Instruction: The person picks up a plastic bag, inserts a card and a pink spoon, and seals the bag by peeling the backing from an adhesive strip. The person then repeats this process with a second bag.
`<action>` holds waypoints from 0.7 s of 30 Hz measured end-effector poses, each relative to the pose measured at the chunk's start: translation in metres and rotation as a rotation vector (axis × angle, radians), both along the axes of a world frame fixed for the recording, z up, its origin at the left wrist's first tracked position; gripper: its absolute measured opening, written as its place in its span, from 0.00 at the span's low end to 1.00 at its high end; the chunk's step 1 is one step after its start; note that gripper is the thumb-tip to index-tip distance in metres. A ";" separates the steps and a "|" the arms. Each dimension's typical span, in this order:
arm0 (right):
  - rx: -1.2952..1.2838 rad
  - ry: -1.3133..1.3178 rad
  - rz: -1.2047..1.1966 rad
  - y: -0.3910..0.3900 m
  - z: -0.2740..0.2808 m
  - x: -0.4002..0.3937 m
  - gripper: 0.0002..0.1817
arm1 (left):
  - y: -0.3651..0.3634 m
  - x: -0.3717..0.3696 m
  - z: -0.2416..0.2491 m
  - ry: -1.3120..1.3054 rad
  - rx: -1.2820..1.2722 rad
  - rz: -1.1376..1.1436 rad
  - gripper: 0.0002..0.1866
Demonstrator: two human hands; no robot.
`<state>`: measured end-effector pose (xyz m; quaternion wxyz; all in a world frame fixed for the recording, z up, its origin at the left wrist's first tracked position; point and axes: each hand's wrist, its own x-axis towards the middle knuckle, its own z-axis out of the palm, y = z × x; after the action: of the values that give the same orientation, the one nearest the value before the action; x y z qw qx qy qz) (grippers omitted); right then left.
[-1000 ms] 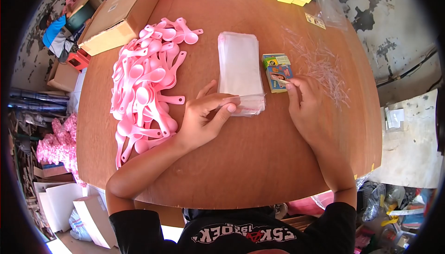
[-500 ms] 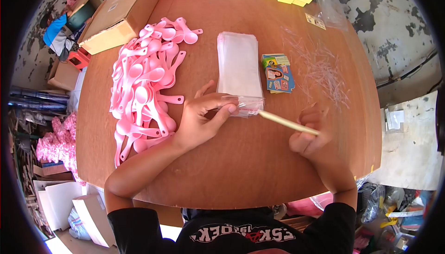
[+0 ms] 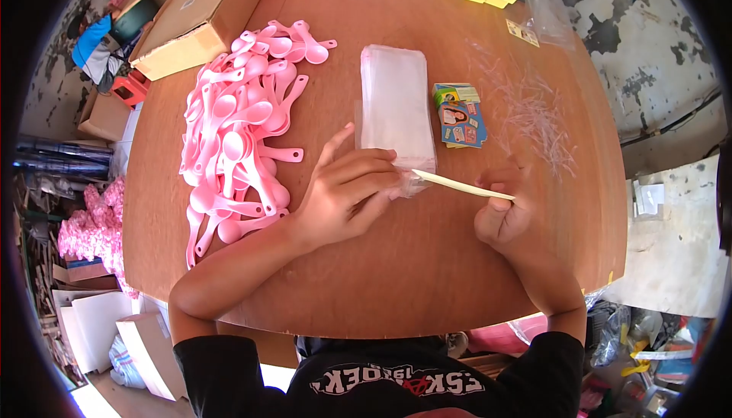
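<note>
Bright daylight; fisheye edges curved, dark; right hand (image 3: 505,208) blurred.

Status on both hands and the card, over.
Left hand at near end of clear plastic bags. Right hand pinching card, tip at bags. Pink spoons aside, left of bags.

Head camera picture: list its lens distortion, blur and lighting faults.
Head view: strong fisheye bowing of the table edges, with black corners; the right hand looks smeared at its raised fingers, likely from motion; the pink spoons look fairly crisp; a washed-out white patch glares below the table's near edge.
</note>
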<state>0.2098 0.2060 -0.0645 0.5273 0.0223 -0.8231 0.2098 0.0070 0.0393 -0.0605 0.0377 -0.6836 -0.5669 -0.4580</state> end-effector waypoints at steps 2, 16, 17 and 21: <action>-0.006 -0.034 -0.002 0.000 0.001 -0.001 0.12 | 0.000 -0.001 -0.001 -0.018 -0.001 0.006 0.04; -0.116 -0.185 0.023 -0.002 0.000 0.004 0.20 | 0.000 0.000 -0.001 -0.020 -0.018 0.002 0.05; -0.116 -0.185 0.023 -0.002 0.000 0.004 0.20 | 0.000 0.000 0.000 -0.020 -0.022 0.000 0.05; -0.137 -0.189 -0.036 -0.002 0.000 0.003 0.21 | 0.000 -0.002 -0.001 -0.003 -0.032 -0.015 0.07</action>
<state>0.2126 0.2036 -0.0650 0.4513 -0.0482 -0.8532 0.2571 0.0051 0.0392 -0.0617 0.0224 -0.6878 -0.5691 -0.4501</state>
